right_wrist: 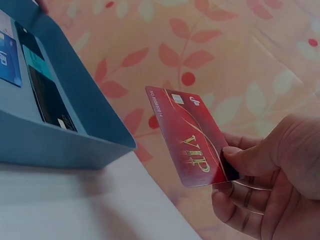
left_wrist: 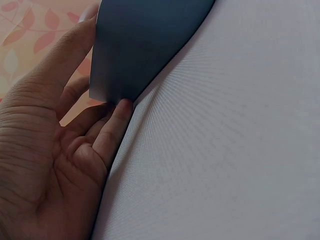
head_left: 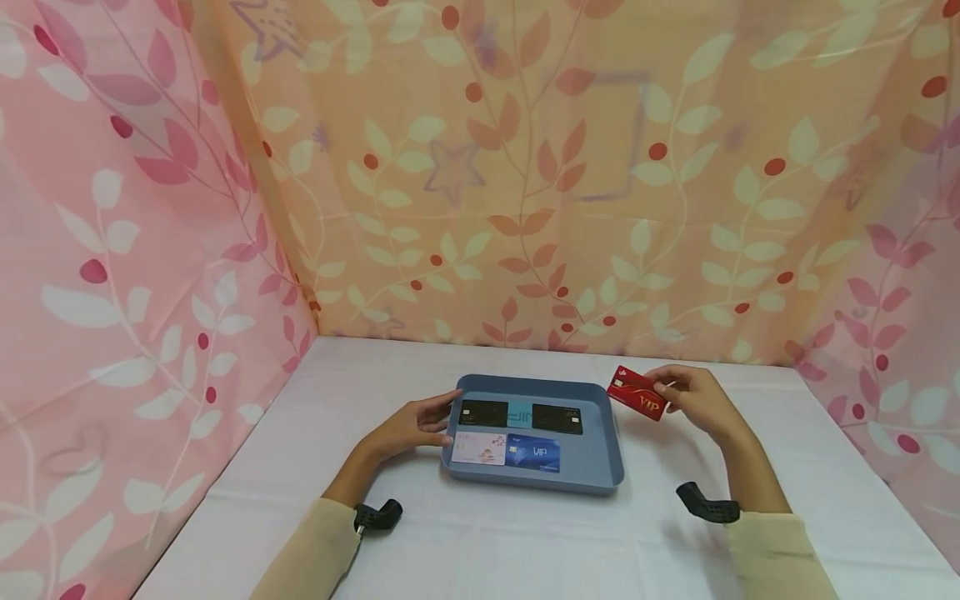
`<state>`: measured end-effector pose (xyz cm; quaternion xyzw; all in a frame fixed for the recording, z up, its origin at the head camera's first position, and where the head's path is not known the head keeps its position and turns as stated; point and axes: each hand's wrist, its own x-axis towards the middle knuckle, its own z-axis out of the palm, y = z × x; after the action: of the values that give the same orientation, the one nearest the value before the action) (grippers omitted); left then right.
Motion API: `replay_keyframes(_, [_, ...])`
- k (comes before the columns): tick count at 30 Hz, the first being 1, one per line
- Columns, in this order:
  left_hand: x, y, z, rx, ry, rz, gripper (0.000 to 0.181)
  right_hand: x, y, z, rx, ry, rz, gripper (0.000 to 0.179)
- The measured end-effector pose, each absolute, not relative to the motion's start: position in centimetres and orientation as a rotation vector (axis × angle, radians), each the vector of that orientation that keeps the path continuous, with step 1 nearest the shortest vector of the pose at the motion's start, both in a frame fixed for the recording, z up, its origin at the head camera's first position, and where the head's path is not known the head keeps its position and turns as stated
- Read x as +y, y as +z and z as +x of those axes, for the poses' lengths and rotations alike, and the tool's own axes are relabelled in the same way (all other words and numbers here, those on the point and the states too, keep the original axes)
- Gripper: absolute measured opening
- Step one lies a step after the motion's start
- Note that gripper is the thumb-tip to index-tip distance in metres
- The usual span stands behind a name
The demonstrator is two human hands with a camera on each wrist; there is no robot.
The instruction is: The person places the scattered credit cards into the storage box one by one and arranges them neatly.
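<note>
My left hand (head_left: 408, 429) holds the left side of a shallow blue-grey tray (head_left: 592, 475), its thumb by the rim. In the left wrist view the little finger touches low on the tray wall (left_wrist: 145, 45). Four-sided cards lie flat inside: two black cards (head_left: 483, 413) (head_left: 557, 419) with a teal card (head_left: 520, 414) between them, and a white floral card (head_left: 478, 448) beside a blue VIP card (head_left: 532, 452) in front. Right of the tray, my right hand (head_left: 693, 400) pinches a red VIP card (right_wrist: 187, 137) by one end, thumb on its face, raised and tilted.
A white cloth covers the table (head_left: 525, 542) under the tray. Flower-patterned curtains (head_left: 525, 167) stand behind it and on both sides. Black wrist mounts (head_left: 378, 515) sit on both forearms.
</note>
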<state>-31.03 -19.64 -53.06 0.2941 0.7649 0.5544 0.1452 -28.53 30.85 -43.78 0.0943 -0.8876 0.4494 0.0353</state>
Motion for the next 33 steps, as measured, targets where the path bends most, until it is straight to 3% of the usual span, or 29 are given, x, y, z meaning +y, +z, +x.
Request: replay_keyframes(33, [-19.5, -52.7, -30.7, 2.189, 1.612, 0.845, 0.084, 24.8, -42.0, -27.2, -2.829, 1.456, 0.547, 0.019])
